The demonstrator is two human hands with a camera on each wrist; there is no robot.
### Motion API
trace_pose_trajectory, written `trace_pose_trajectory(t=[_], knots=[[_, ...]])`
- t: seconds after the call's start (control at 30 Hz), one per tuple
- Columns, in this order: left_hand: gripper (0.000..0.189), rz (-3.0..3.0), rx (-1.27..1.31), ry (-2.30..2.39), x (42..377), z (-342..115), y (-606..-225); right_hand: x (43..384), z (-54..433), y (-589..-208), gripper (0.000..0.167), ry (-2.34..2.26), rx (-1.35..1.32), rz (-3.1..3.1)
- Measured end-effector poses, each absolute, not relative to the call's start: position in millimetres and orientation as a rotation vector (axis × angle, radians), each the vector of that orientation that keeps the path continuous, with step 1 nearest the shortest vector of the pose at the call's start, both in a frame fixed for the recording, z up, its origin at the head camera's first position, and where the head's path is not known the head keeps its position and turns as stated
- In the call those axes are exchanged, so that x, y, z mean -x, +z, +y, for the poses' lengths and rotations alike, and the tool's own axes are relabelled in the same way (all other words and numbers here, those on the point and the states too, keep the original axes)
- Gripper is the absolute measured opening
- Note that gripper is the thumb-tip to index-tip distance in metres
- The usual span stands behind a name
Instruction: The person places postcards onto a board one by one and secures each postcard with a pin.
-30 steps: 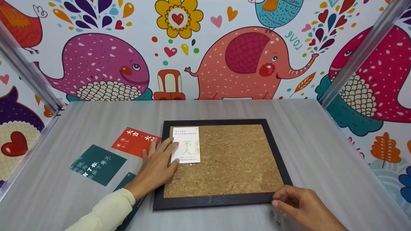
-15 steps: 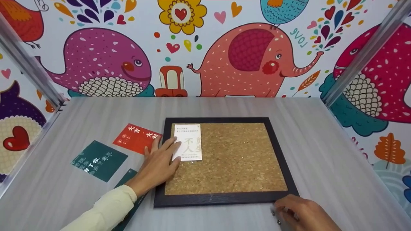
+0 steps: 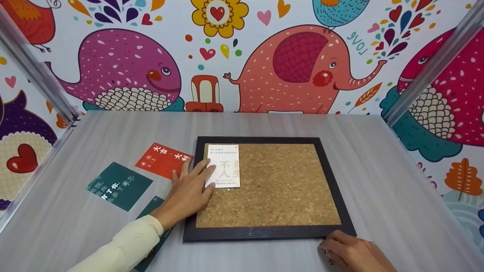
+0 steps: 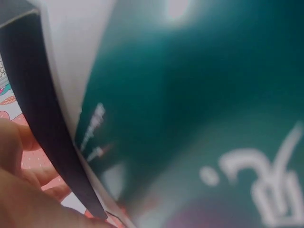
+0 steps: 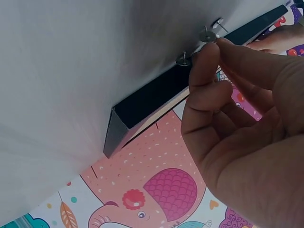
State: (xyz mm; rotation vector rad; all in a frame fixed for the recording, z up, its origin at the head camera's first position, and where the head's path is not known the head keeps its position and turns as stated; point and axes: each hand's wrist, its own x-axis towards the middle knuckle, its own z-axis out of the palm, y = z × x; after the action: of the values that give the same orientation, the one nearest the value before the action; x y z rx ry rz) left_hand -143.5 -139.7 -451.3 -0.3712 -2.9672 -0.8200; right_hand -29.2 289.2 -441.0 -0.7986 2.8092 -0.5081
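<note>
In the head view, a cork board (image 3: pixel 287 181) in a black frame lies on the table. A white card with printed characters (image 3: pixel 230 155) sits at its upper left. My left hand (image 3: pixel 187 194) reaches across the frame's left side, fingers extended, fingertips resting on the card's left edge. Near the frame's lower right corner, my right hand (image 3: pixel 353 251) has its fingers curled down at the table. The right wrist view shows its thumb and index fingertips meeting at a metal thumbtack (image 5: pixel 207 35). Two more thumbtacks lie close by, one nearer (image 5: pixel 183 61) and one farther (image 5: pixel 217 23).
Left of the board lie a red card (image 3: pixel 159 162), a green card (image 3: pixel 121 189) and another green card (image 3: pixel 149 206) partly under my left forearm. A wall with printed cartoon animals (image 3: pixel 291 90) stands behind the table, with metal posts (image 3: pixel 427 73) at its corners.
My right hand has come off the frame's lower right corner and moved slightly down to the thumbtacks. The left hand stays on the card. The head view has shifted slightly.
</note>
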Motion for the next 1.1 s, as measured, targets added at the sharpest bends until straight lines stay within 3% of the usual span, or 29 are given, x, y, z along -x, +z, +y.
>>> trace_pose_trajectory(t=[0.57,1.1], knots=[[0.060,-2.993,0.342,-0.840,144.2,-137.5,-449.2,31.6,291.1,-450.4,0.024,-0.527,1.052,2.861],[0.058,-2.963,0.357,-0.829,143.6,-138.6,-453.0,30.5,289.1,-450.8,0.026,-0.514,0.990,2.914]])
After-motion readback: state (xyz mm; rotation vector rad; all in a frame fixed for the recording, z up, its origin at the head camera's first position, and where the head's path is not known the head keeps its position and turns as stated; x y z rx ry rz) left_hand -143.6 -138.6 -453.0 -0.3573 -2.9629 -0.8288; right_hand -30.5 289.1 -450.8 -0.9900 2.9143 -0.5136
